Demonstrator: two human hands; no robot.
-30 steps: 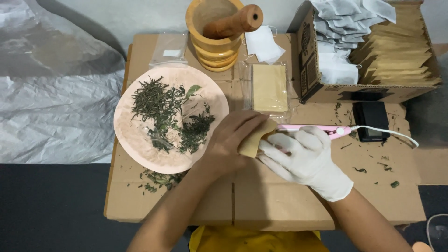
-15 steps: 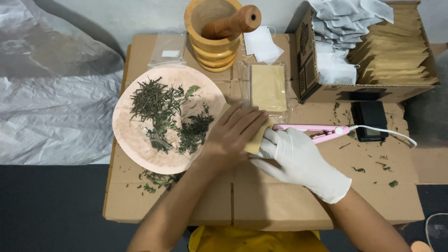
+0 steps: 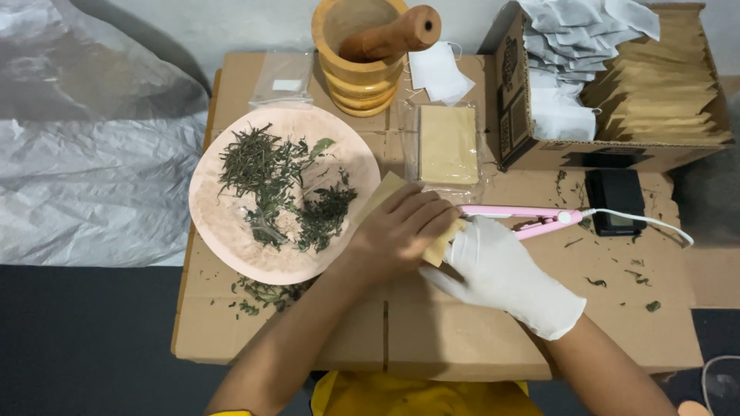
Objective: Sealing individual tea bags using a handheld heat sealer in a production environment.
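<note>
Both hands, the bare left hand (image 3: 401, 231) and gloved right hand (image 3: 501, 266), pinch a tan paper sachet (image 3: 389, 192) (fingers closed on it), its long axis running far-left to near-right.

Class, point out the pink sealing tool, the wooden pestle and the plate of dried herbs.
pink sealing tool (image 3: 524, 219): head view, middle of its arms.
wooden pestle (image 3: 393, 35): head view, thick shaft.
plate (image 3: 220, 223): head view, bare left rim.

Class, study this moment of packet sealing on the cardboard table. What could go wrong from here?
1. The bare left hand presses the tan paper packet right beside the pink clamp-style sealer; if the tool is hot, unprotected fingers might get burnt.
2. The sealer's white cord trails to the table edge and could snag.
3. The pink round plate of dried green herbs sits by the left forearm; a nudge may scatter more leaves.
</note>
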